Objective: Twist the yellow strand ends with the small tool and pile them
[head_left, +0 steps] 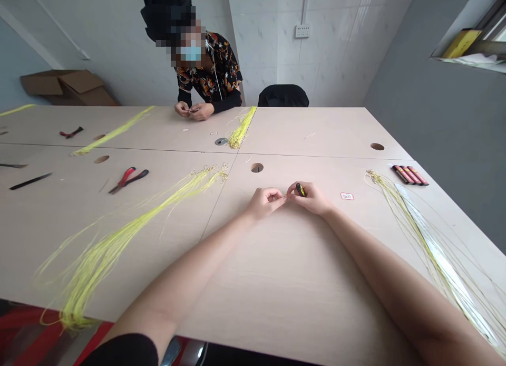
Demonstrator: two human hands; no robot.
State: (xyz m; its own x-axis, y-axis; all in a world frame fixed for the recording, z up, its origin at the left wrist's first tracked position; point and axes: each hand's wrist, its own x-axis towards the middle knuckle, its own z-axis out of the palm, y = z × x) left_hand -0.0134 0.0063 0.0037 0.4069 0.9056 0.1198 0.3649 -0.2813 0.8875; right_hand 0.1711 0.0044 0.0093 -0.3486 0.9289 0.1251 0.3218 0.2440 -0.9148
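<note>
My left hand [264, 201] is closed in a pinch near the middle of the table, its fingertips meeting those of my right hand [314, 199]. Something tiny seems to be between the fingertips, too small to name. A short black-and-yellow cylinder [301, 190] sticks up from my right hand, which grips it; the lower part is hidden by the fingers. To the left lies a long bundle of thin yellow cords [134, 230], and to the right another bundle of yellow cords [419, 237] lies along a metal ruler [443, 258].
Red-handled pliers [128, 180] and a dark slim tool [30, 181] lie at the left. Several red-and-black cylinders [411, 175] sit at the right, beyond a small label [347, 196]. Across the table [253, 281] a masked person [209, 76] works near another cord bundle [242, 127].
</note>
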